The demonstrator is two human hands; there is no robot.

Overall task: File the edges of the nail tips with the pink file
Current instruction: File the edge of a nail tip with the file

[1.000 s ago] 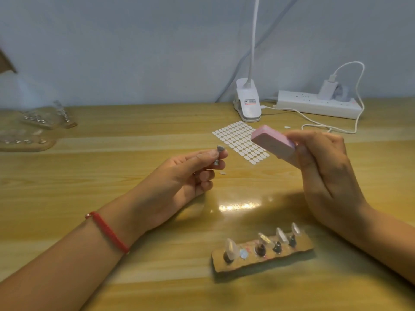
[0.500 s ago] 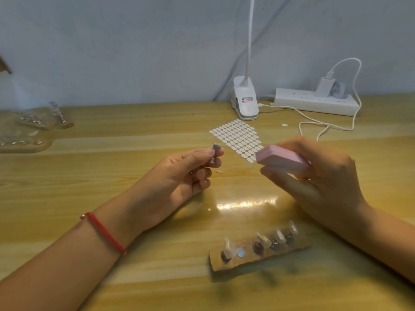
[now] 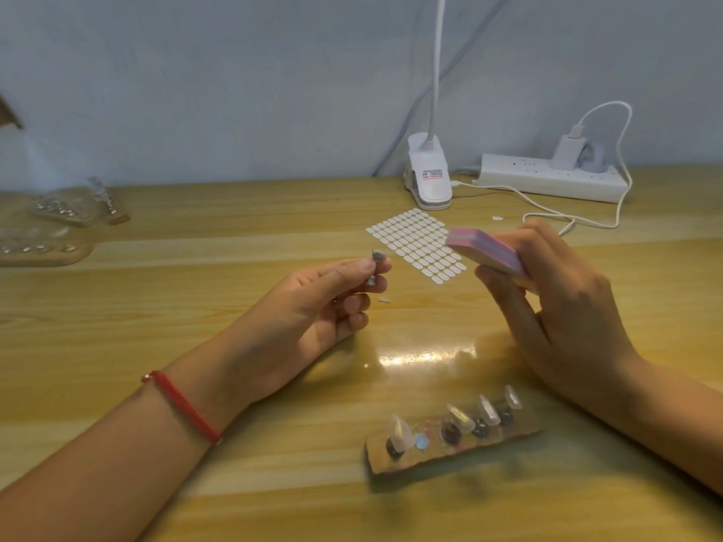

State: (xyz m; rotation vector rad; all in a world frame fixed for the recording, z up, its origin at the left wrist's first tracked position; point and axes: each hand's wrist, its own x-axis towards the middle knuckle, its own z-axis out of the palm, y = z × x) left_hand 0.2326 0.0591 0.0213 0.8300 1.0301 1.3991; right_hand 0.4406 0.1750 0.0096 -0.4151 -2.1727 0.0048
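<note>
My left hand (image 3: 313,303) pinches a small grey nail-tip stand (image 3: 373,267) between thumb and forefinger, held upright above the table. My right hand (image 3: 555,303) grips the pink block file (image 3: 485,250), its free end pointing left toward the stand, a short gap between them. Near the front lies a wooden holder (image 3: 450,455) carrying several clear nail tips (image 3: 489,410) on dark stands.
A sheet of white adhesive tabs (image 3: 414,240) lies behind the hands. A white clip lamp (image 3: 428,178) and a power strip (image 3: 547,181) with a white cable stand at the back. More wooden holders (image 3: 43,244) sit far left.
My right hand turned the pink file and lifted it slightly, the file's end now closer to the stand. My left hand has barely moved.
</note>
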